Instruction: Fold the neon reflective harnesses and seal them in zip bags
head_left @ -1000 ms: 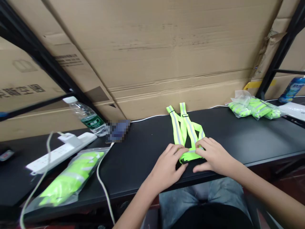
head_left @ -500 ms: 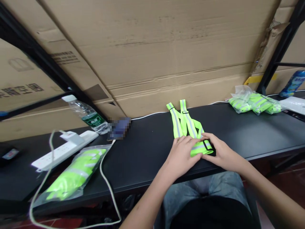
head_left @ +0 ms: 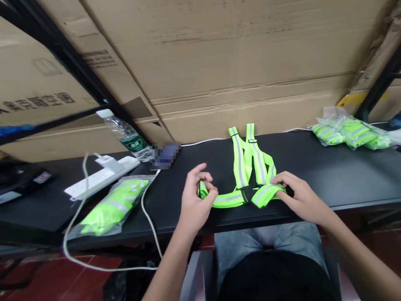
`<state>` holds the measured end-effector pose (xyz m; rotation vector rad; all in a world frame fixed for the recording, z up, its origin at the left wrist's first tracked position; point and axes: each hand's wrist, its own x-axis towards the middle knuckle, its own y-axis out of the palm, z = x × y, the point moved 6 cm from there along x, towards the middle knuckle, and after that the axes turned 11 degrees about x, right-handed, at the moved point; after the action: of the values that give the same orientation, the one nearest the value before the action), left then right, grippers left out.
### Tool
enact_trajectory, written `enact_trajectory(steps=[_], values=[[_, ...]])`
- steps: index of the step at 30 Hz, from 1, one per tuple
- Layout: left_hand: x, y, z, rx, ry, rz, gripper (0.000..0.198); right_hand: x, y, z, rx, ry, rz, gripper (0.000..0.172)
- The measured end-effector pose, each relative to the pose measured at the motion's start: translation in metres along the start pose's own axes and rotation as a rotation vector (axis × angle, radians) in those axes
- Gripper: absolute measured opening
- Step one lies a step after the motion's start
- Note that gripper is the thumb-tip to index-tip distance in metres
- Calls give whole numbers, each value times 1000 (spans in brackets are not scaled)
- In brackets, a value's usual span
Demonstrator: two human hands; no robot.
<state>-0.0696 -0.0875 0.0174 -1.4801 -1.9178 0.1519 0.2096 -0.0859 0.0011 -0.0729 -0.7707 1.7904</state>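
Note:
A neon yellow-green reflective safety vest (head_left: pixel 247 161) lies flat on the black table, its two shoulder straps pointing away from me. My left hand (head_left: pixel 196 196) is raised at the left end of the vest's waist strap (head_left: pixel 227 200), pinching the strap's looped end between fingers and thumb. My right hand (head_left: pixel 300 194) rests on the folded right part of the waist band (head_left: pixel 266 194), with its fingers curled over it. A black buckle (head_left: pixel 247 193) sits at the middle of the band between my hands.
The black table (head_left: pixel 313 167) holds a bagged green vest (head_left: pixel 109 207), a white power strip (head_left: pixel 97 177), a water bottle (head_left: pixel 125 136) and a blurred phone (head_left: pixel 164 155). Bagged vests (head_left: pixel 351 133) lie at the right. Large cardboard boxes stand behind, and a white cable runs along the table.
My left hand has moved left, drawing the waist strap out straight from the folded band. My right hand stays on the band. The view has shifted slightly.

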Motion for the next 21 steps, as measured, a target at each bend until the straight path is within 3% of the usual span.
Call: enact_trajectory(steps=[2,5,10,13,15,18,19,21], values=[[-4,2,-2,156,73,144,34,-1,-4,-4,83,38,-95,12],[-11,8,0,277,141,324,32,-6,-12,-20,228,128,-319,12],[-19,9,3,349,223,421,31,-30,-41,-58,217,256,-738,49],[-24,9,-2,482,283,467,27,-47,-69,-56,66,185,-914,76],[-25,7,-8,619,291,447,24,-55,-86,-34,-220,110,-992,80],[-24,4,-25,780,306,314,31,-47,-80,8,-585,-94,-841,50],[-23,6,-33,812,326,266,34,-40,-71,16,-602,-146,-730,39],[-25,16,-48,854,374,218,40,-26,-46,19,-580,-135,-515,35]])
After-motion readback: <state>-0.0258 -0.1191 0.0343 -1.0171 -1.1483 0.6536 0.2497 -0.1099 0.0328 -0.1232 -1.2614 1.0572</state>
